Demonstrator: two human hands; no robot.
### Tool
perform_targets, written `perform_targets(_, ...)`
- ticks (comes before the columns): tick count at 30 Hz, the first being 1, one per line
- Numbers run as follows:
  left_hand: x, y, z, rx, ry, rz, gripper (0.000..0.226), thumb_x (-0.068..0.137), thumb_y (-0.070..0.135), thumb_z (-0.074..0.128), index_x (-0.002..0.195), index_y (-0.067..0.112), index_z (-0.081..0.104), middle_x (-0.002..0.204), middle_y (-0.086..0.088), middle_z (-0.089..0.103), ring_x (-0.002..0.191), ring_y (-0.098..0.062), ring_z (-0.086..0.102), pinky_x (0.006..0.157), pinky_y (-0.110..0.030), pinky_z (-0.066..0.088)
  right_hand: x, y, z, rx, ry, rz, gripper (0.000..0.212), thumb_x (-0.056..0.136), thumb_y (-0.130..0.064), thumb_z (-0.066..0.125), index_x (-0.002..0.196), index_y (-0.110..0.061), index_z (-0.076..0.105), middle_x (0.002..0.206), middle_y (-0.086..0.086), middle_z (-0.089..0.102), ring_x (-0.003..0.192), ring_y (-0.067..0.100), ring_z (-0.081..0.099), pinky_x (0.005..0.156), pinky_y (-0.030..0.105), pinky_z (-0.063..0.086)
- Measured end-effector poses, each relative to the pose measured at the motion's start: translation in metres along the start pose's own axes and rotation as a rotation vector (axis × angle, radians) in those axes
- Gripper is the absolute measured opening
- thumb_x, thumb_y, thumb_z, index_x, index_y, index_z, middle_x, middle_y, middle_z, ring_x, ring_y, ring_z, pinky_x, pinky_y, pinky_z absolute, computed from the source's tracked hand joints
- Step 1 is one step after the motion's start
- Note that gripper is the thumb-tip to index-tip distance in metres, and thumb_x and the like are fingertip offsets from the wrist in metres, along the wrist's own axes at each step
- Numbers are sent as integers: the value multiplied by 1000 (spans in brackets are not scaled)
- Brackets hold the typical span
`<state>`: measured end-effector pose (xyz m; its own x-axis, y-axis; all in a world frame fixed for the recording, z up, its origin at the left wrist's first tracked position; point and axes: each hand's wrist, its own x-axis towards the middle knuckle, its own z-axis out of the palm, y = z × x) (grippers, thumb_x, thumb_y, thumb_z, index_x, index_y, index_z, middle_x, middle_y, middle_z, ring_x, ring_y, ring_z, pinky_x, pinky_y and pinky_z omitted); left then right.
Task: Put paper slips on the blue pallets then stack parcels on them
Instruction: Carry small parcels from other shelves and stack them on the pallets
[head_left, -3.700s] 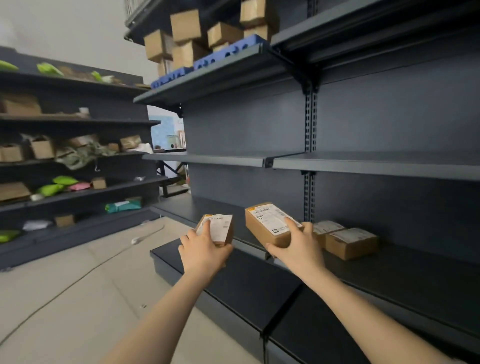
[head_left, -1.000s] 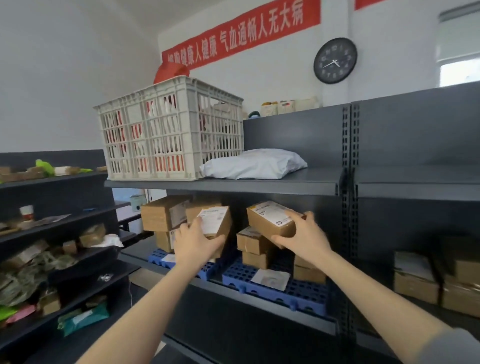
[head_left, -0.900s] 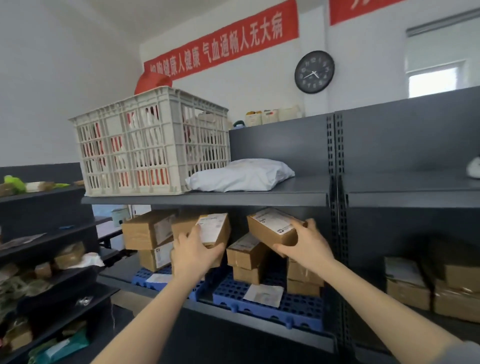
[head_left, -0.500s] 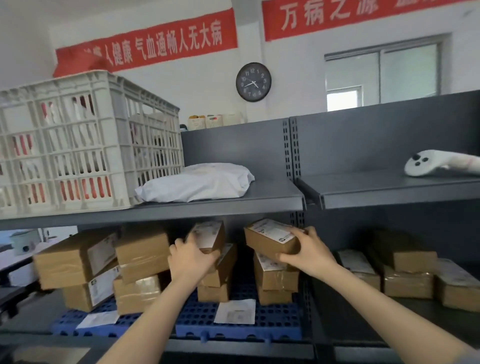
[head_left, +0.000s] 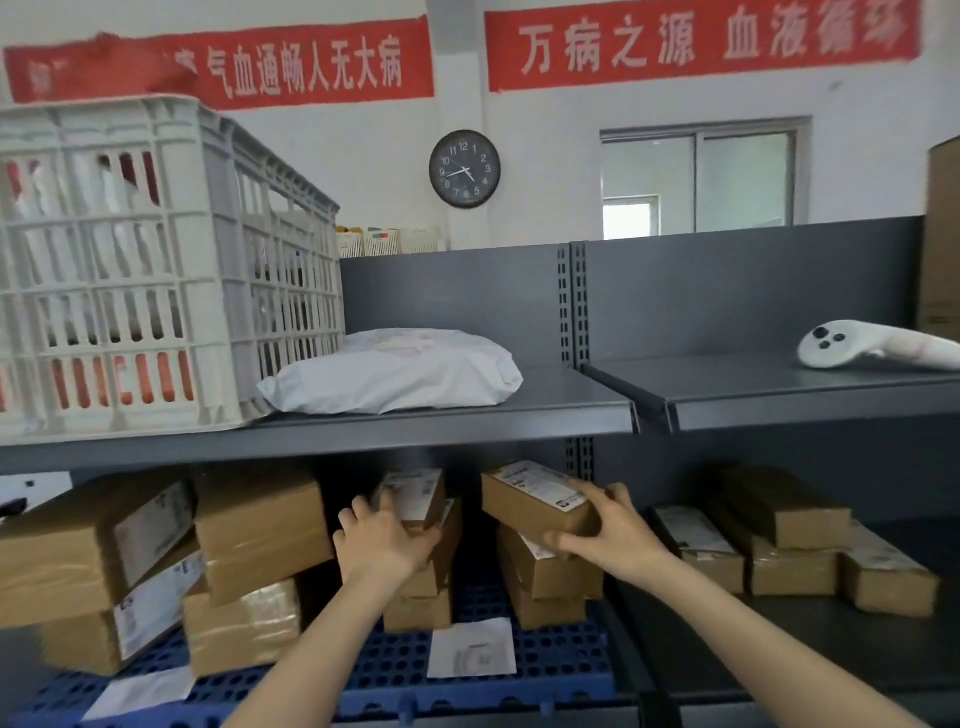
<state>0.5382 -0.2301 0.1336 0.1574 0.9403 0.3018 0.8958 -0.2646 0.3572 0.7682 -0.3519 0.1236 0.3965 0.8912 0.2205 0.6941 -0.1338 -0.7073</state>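
Well into the stacking here. Blue pallet (head_left: 545, 670) on the lower shelf (head_left: 779, 644), one paper slip (head_left: 471, 648) lying flat on it at the front, another slip (head_left: 140, 693) further left. Two short stacks of parcels standing on the pallet behind the front slip, bigger cartons (head_left: 260, 525) piled to the left.

Left hand (head_left: 382, 543) clamped round a small labelled parcel (head_left: 415, 493), right at the top of the left stack (head_left: 423, 587). Right hand (head_left: 608, 535) gripping a longer parcel (head_left: 535, 501) by its near end, tilted, just above the right stack (head_left: 550, 571); touching or not, can't tell. Neither let go yet.

Slips down, most boxes placed by the look of it. Off the pallet, more parcels (head_left: 779, 540) on the bare shelf to the right, possibly left to move.
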Motion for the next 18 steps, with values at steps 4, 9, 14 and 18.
perform_targets(4,0,0,0,0,42,28,93,74,75,47,147,22,22,152,-14,23,137,-35,22,111,-43,24,-2,-1,-1,7,20,0,95,69,-56,76,148,-35,27,143,2,21,135,26,33,110,36,36)
perform_targets(9,-2,1,2,4,25,79,92,76,74,47,148,23,19,153,-14,19,139,-35,18,113,-45,22,-4,-8,-4,-19,41,-3,99,67,-58,76,148,-37,23,147,4,19,139,27,27,112,41,34)
perform_targets(14,-1,3,-2,22,50,90,90,77,74,45,147,23,21,154,-13,18,140,-35,18,114,-48,19,-7,-14,-8,-72,43,-4,98,70,-58,74,149,-37,21,154,5,13,143,28,18,112,43,32)
perform_targets(18,-2,2,-9,0,59,99,89,77,72,48,146,23,23,153,-14,20,139,-35,18,114,-48,19,-10,-17,-14,-113,51,-9,98,70,-60,72,150,-36,19,155,7,13,144,30,16,112,45,32)
